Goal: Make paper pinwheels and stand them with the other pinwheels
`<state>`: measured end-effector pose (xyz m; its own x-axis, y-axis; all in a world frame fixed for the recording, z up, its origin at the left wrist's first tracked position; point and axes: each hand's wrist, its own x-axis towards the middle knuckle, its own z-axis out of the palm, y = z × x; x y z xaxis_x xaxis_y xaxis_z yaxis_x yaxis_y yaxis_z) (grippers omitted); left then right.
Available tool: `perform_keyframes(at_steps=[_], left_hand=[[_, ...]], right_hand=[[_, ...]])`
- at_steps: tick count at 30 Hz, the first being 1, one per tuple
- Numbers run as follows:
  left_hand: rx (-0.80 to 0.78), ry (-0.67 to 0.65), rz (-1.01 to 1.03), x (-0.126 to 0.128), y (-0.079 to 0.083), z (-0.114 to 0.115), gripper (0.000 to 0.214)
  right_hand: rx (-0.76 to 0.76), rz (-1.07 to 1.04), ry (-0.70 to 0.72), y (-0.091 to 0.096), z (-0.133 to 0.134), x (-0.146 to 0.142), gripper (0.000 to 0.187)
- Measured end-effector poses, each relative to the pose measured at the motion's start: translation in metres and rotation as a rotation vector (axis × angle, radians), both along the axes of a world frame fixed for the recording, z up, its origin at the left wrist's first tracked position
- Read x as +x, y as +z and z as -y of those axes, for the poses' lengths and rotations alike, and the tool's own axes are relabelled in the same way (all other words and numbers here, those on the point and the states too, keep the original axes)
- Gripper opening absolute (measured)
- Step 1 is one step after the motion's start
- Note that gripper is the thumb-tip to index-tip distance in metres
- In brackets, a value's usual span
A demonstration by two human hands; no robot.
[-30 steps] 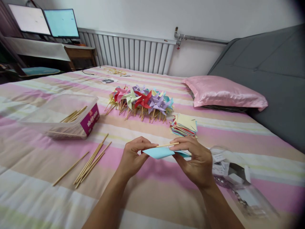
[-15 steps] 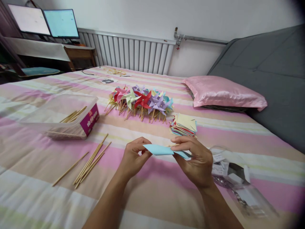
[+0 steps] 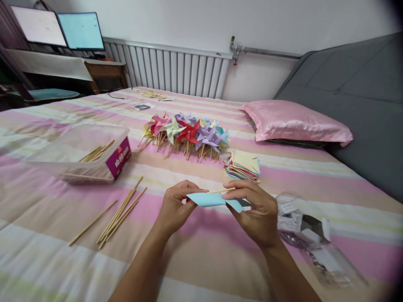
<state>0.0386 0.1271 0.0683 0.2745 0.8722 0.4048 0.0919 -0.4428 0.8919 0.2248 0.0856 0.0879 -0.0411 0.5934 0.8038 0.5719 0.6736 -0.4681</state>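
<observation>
Both hands meet over the striped bedspread (image 3: pixel 204 256). My left hand (image 3: pixel 174 207) pinches the left corner of a light blue paper square (image 3: pixel 209 199). My right hand (image 3: pixel 256 209) grips the paper's right side together with a thin wooden stick (image 3: pixel 220 191) lying across its top. A stack of coloured paper squares (image 3: pixel 243 164) lies just beyond my right hand. Further back sits a pile of finished paper pinwheels (image 3: pixel 187 133) on sticks.
Loose wooden sticks (image 3: pixel 119 214) lie left of my hands. A clear plastic box (image 3: pixel 80 153) with more sticks stands at the left. A clear plastic bag (image 3: pixel 310 235) with small parts lies at the right. A pink pillow (image 3: pixel 296 123), radiator and monitors are behind.
The blue paper has tilted slightly between my fingers and the stick shows again above it. Both hands stay in nearly the same place.
</observation>
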Motion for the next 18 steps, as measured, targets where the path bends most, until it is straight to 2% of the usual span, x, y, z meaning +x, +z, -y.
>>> perform_keyframes(at_steps=[18], left_hand=[[-0.013, -0.02, 0.007, -0.001, -0.0003, 0.0001, 0.018]], right_hand=[[-0.027, -0.002, 0.043, 0.0006, 0.0, 0.0005, 0.012]])
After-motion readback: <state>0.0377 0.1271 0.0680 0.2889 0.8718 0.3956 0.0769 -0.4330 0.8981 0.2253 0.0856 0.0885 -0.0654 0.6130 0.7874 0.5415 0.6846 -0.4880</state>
